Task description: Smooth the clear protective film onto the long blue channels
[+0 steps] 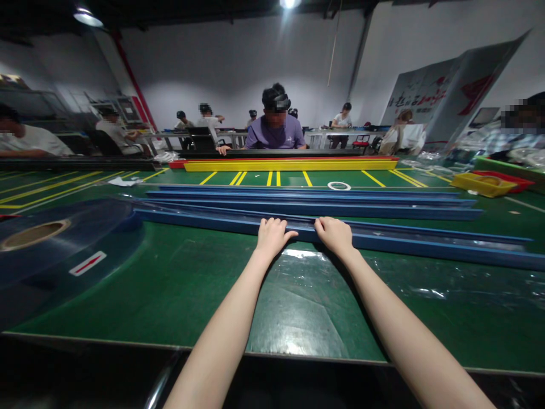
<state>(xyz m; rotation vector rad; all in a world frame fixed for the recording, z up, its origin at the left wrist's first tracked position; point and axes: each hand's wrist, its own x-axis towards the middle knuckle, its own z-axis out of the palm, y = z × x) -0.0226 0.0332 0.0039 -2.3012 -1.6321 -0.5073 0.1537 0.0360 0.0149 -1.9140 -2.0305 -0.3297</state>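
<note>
A long blue plastic channel [409, 243] lies across the green table in front of me. My left hand [272, 234] has its fingers curled over the channel's near wall, with the thumb sticking out to the right. A short way to the right, my right hand [335, 233] grips the same channel, its fingertips hidden inside. Clear film [200, 215] shows along the channel's left part. At the left lies a large roll of clear plastic film [106, 227] with a cardboard core and a red-arrow label. More blue channels [361, 205] rest just behind.
Yellow [289, 165] and red channels lie farther back, where a co-worker [275, 128] sits with one hand on a black bar. A white ring [339, 186] lies on the table. Yellow and red trays [483, 184] stand at the right. The table's front edge runs below my forearms.
</note>
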